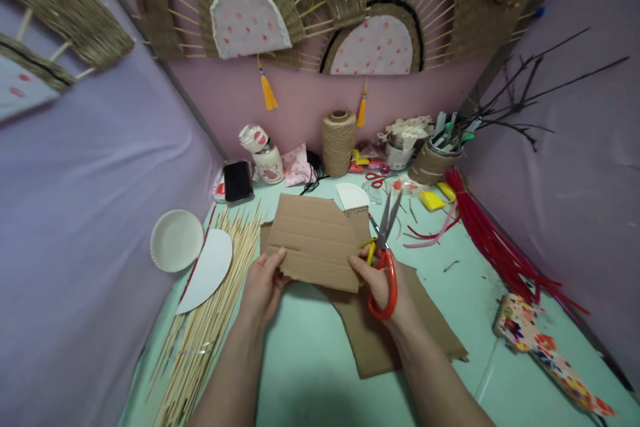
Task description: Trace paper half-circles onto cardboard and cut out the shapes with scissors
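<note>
Both my hands hold up a brown piece of cardboard (313, 237) with a torn lower edge and a cut upper right corner. My left hand (265, 283) pinches its lower left side, thumb on top. At its lower right edge, my right hand (377, 280) grips it between thumb and fingers. Scissors (387, 260) with red handles also hang in my right hand, blades parted and pointing away from me. Something yellow shows beside the scissors. Below lies a larger cardboard sheet (370, 333), partly hidden by my right forearm.
Thin bamboo sticks (200, 347) and a white half-disc (210, 273) lie at left near a white bowl (177, 240). Behind stand a twine spool (339, 143), jars and a phone (239, 180). On the right are red pipe cleaners (480, 233) and a floral-patterned glue gun (545, 347).
</note>
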{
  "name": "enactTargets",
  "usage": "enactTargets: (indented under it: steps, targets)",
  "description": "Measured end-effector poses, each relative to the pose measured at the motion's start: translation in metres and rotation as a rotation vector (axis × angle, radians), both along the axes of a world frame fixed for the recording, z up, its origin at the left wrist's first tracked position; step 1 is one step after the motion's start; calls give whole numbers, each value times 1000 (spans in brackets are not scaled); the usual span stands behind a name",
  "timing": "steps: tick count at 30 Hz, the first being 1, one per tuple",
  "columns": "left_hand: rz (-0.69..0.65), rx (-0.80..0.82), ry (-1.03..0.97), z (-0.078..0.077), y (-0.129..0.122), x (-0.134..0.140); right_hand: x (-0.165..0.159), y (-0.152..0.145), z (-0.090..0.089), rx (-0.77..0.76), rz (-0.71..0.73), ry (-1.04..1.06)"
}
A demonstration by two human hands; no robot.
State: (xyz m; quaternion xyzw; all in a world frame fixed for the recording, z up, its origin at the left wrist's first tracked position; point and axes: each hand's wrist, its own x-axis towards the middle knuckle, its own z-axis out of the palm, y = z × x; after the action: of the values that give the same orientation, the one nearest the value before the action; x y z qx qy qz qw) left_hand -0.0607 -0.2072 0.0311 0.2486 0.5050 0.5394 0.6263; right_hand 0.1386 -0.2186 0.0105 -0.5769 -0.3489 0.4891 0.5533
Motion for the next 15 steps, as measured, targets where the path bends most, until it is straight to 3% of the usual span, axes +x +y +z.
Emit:
enactTargets:
  steps: [2, 4, 6, 10, 15]
  targets:
    - [-52, 37, -64, -4, -7, 18, -9, 0, -7, 28, -119, 70]
    - [-191, 42, -46, -8, -14, 41, -16, 0, -10, 42, -227, 95]
    - [-211, 38, -24, -11, -17, 62, -19, 0, -7, 26, -221, 70]
    - [-39, 102, -49, -4, -7, 70, -14, -7, 11, -10, 8, -56]
    - [6, 218, -9, 13, 8, 37, -2, -20, 30, -63, 314, -346]
